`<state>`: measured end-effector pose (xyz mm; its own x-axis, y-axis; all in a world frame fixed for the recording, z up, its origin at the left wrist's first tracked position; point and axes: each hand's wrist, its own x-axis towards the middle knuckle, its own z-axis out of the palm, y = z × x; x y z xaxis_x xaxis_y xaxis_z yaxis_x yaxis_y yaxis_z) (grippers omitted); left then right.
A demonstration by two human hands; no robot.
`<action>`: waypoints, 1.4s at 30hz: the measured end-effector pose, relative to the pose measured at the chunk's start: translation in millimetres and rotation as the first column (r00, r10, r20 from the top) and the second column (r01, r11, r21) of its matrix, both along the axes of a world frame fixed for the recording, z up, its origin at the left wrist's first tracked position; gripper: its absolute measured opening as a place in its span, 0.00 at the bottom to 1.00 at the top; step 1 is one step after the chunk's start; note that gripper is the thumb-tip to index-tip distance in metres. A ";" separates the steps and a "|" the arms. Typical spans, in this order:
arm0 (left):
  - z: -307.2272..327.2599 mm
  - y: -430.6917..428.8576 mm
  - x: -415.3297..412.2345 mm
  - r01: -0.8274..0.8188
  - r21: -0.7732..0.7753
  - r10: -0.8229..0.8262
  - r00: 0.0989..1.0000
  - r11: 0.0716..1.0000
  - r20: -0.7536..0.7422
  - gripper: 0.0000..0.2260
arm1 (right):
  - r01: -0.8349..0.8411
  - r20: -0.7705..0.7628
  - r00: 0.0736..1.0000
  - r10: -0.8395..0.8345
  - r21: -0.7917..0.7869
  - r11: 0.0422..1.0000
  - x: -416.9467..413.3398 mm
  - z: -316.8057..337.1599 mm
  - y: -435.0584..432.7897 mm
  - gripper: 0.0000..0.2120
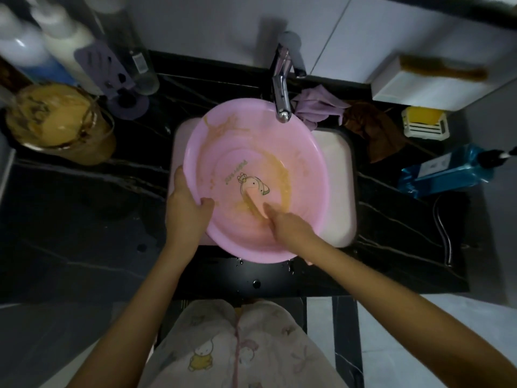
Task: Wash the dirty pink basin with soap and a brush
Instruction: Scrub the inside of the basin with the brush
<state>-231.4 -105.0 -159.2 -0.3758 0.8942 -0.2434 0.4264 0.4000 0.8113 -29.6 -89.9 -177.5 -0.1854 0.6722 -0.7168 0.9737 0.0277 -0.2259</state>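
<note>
The pink basin (302, 163) sits tilted in the white sink (335, 152), under the faucet (281, 91). Yellow batter-like smears streak its far wall and floor around a cartoon print. My left hand (184, 211) grips the basin's left rim, thumb inside. Inside the basin, my right hand (288, 225) holds a pale flat scraper (253, 201), index finger laid along it, with the blade against the smeared floor. A brown brush (442, 70) lies on a white box at the back right. Yellow soap (422, 116) rests in a white dish on the counter.
A glass bowl of yellow batter (58, 121) stands at the left on the black counter (84, 219). Bottles (64, 43) line the back left. Purple cloth (316, 105) and brown cloth (372, 127) lie behind the sink. A blue pump bottle (447, 169) lies at the right.
</note>
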 end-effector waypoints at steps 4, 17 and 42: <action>-3.8 -0.8 1.2 0.008 0.004 -0.009 1.000 1.000 0.022 0.32 | 0.235 0.128 0.960 -0.250 0.122 0.964 2.9 -15.7 39.5 0.26; -4.7 -0.3 -0.7 0.000 -0.016 0.000 0.999 1.000 0.039 0.32 | 0.447 0.026 0.893 -0.450 0.075 0.892 -20.9 -22.6 57.4 0.29; -10.1 -0.8 -9.0 0.061 -0.038 -0.061 0.998 0.997 0.020 0.33 | -0.048 0.143 0.989 0.023 0.171 0.984 10.5 -8.0 56.6 0.30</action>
<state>-240.4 -105.8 -169.4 -0.3158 0.9052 -0.2844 0.4355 0.4046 0.8041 -19.1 -33.4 -185.5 -0.1173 0.7834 -0.6103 0.9931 0.0895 -0.0760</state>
